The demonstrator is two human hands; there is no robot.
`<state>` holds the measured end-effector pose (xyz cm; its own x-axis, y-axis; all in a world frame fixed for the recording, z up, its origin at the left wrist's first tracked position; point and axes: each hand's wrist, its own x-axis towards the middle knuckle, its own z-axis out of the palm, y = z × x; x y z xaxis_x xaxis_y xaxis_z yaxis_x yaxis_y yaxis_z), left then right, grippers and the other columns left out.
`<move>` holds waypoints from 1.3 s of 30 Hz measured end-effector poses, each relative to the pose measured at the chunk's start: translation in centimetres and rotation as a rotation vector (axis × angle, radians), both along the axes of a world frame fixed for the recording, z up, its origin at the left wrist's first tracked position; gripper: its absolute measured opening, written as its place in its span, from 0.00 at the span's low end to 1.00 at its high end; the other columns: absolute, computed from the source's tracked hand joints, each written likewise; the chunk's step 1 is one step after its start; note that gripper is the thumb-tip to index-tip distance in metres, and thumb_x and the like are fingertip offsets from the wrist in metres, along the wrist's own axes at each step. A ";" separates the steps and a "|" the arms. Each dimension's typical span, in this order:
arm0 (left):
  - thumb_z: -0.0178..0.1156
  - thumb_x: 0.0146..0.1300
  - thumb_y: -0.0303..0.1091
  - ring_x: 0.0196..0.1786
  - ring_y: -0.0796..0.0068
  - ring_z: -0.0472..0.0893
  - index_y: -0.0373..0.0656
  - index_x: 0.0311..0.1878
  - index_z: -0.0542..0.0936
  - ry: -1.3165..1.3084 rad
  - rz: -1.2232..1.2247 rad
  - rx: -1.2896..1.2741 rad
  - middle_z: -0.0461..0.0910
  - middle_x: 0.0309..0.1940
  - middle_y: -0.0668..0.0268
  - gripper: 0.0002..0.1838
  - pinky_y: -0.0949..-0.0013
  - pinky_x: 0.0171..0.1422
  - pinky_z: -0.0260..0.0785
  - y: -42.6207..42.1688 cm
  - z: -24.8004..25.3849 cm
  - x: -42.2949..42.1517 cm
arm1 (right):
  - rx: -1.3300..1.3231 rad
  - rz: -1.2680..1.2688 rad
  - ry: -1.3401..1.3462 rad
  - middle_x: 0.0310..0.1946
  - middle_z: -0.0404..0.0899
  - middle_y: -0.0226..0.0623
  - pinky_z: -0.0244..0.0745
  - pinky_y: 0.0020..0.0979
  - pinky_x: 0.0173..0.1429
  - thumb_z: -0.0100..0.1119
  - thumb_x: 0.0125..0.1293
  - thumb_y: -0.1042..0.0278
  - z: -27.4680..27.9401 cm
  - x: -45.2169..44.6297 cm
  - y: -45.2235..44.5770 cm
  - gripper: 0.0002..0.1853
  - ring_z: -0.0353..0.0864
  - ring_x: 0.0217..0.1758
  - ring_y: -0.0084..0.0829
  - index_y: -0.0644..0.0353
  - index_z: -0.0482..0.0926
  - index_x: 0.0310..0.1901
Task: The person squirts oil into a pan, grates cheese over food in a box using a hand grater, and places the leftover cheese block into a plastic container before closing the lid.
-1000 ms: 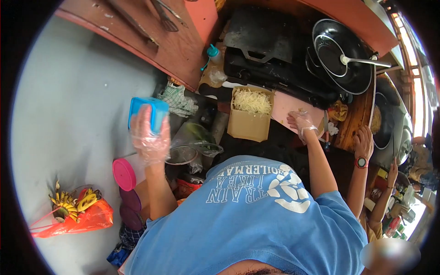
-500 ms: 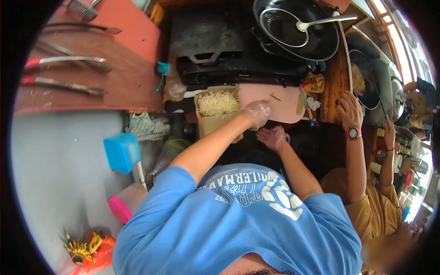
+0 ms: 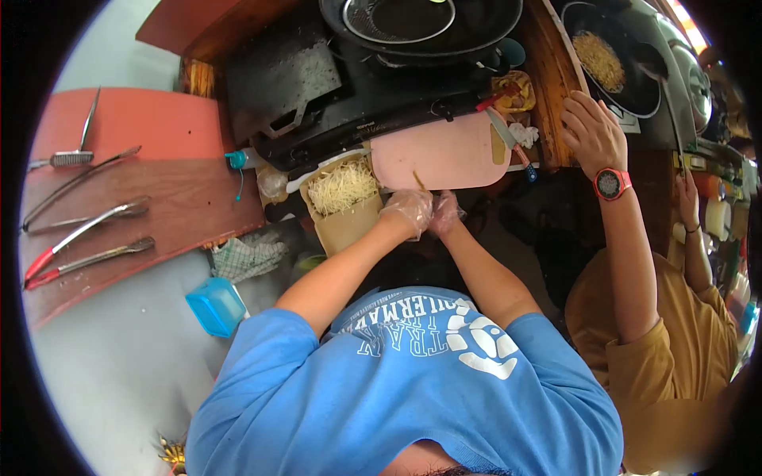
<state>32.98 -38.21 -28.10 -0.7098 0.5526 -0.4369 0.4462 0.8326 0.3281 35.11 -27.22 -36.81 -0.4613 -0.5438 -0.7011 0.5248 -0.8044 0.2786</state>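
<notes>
My left hand (image 3: 409, 213), in a clear plastic glove, is closed at the near edge of the pink cutting board (image 3: 440, 152). Touching or almost touching it is my gloved right hand (image 3: 447, 214), its fingers pressed together. What lies between the fingers, if anything, is hidden. A thin brown strip (image 3: 419, 181) rests on the board just beyond my hands. Left of the board, a cardboard box (image 3: 347, 228) holds pale shredded food (image 3: 343, 187). A knife (image 3: 508, 139) lies at the board's right edge.
The black stove (image 3: 317, 131) stands behind the board, with a black wok (image 3: 413, 47) on it. A blue container (image 3: 216, 307) is at lower left, below tongs (image 3: 87, 238) on a red-brown surface. Another person's hand (image 3: 591, 131) rests on the wooden edge at right.
My left hand let go of the blue container at left and moved right to the board. My right hand has moved left beside it. The view has shifted, showing more of the tongs.
</notes>
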 end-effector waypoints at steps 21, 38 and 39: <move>0.53 0.66 0.34 0.57 0.47 0.79 0.38 0.52 0.79 -0.147 0.046 0.224 0.81 0.52 0.48 0.15 0.50 0.59 0.73 1.2 -0.1 0.8 | 0.029 0.116 0.333 0.53 0.83 0.47 0.75 0.48 0.67 0.50 0.75 0.58 -4.6 1.1 2.9 0.19 0.81 0.58 0.43 0.66 0.78 0.54; 0.55 0.61 0.30 0.61 0.56 0.79 0.39 0.45 0.81 0.209 -0.147 0.284 0.83 0.50 0.55 0.11 0.49 0.73 0.63 2.3 -0.5 2.2 | 0.101 0.057 0.564 0.58 0.81 0.42 0.72 0.37 0.68 0.54 0.75 0.61 -2.1 2.6 7.0 0.20 0.79 0.61 0.35 0.68 0.76 0.60; 0.56 0.62 0.30 0.61 0.57 0.79 0.39 0.46 0.81 0.196 -0.145 0.286 0.83 0.51 0.56 0.12 0.49 0.74 0.63 2.0 -0.2 2.4 | 0.163 0.100 0.564 0.57 0.81 0.42 0.73 0.36 0.68 0.56 0.75 0.60 -1.7 2.5 7.0 0.21 0.80 0.61 0.34 0.68 0.76 0.60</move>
<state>35.36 -36.20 -28.31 -0.6703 0.7333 -0.1136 0.6301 0.6434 0.4348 37.64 -20.18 -38.54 -0.7390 -0.5098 -0.4404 0.6312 -0.7525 -0.1880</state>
